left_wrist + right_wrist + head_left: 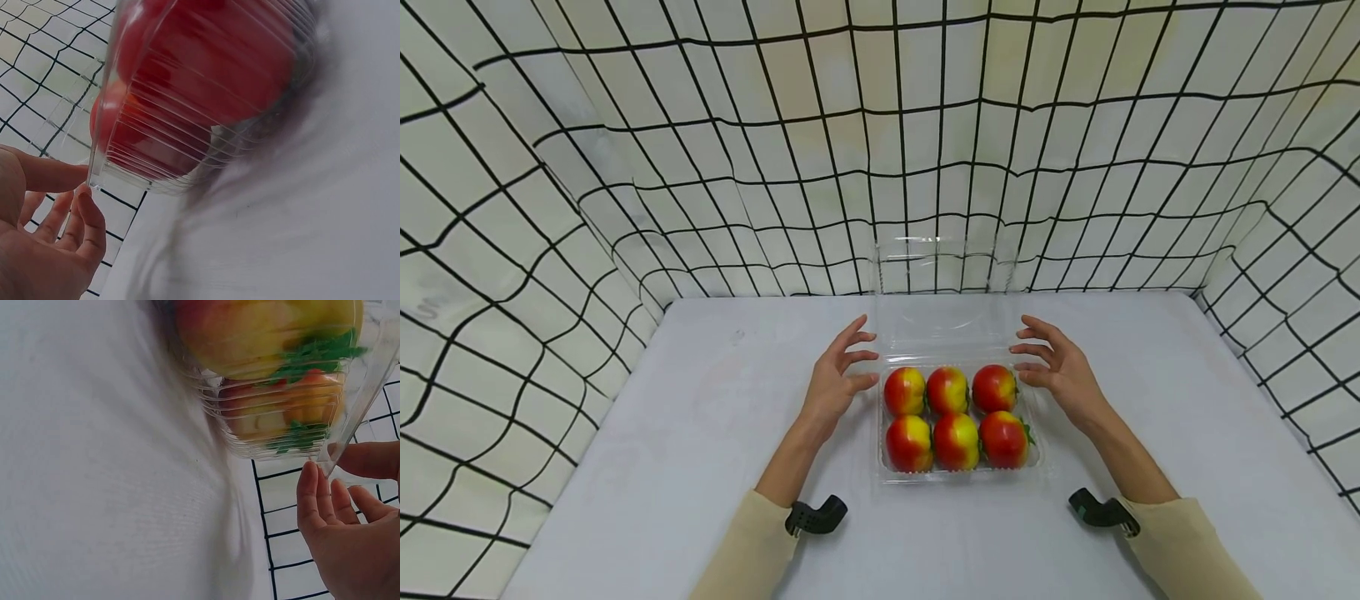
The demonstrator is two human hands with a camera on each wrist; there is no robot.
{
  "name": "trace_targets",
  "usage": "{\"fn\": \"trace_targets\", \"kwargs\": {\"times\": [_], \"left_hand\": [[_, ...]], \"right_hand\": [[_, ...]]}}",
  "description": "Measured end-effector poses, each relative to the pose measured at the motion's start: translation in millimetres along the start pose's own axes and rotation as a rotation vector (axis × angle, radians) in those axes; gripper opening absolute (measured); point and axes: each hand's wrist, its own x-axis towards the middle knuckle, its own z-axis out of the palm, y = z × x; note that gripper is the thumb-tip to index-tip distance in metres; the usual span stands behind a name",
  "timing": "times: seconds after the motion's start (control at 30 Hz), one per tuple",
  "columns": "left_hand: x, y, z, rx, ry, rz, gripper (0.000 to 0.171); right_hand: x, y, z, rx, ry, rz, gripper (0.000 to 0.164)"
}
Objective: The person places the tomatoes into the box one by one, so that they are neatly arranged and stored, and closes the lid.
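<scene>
A clear plastic clamshell box [961,477] lies on the table with its transparent lid [946,321] raised at the back. Several red-and-yellow fruits [957,442], peach-like and in two rows, fill its base; green leaves [306,437] show through the ribbed wall in the right wrist view. My left hand [838,375] is at the box's back left corner, fingers spread and loosely bent, thumb tip right at the rim. Opposite it, my right hand [1063,375] is held the same way at the back right corner. Both wrist views show thumb and fingertips parted around the rim's end.
A white table [722,417] bears the box. Black wire netting [820,150] before pale walls surrounds the table at the back and both sides. Each wrist carries a small black camera mount [816,517] beside a beige sleeve [748,542].
</scene>
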Motion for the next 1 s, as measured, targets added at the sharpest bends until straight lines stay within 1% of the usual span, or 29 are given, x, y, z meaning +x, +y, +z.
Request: {"fn": "trace_targets", "kwargs": {"times": [0.1, 0.2, 0.37, 0.5, 0.67, 0.83, 1.0], "left_hand": [[3.5, 2.5, 1.7, -0.004, -0.004, -0.001, 0.085], [8.0, 6.0, 4.0, -0.019, 0.002, 0.003, 0.083], [15.3, 11.8, 6.5, -0.036, 0.048, 0.013, 0.073], [19.6, 15.4, 8.5, -0.047, 0.076, 0.021, 0.066], [20.0, 17.6, 10.5, -0.082, 0.091, 0.040, 0.061], [18.5, 18.5, 11.7, -0.088, 0.102, 0.062, 0.058], [16.7, 17.1, 13.1, -0.090, 0.109, 0.076, 0.056]], "right_hand": [[0.6, 1.2, 0.0, 0.000, 0.003, -0.003, 0.074], [1.2, 1.4, 0.0, 0.000, 0.012, 0.003, 0.074], [2.0, 0.2, 1.1, 0.005, 0.024, 0.013, 0.074], [3.3, -0.2, 1.8, 0.002, 0.035, 0.004, 0.074], [5.3, -2.7, 2.2, -0.013, 0.049, -0.018, 0.072], [11.0, -10.3, 0.3, -0.034, 0.077, -0.054, 0.068], [15.7, -19.8, -0.7, -0.036, 0.099, -0.078, 0.070]]}}
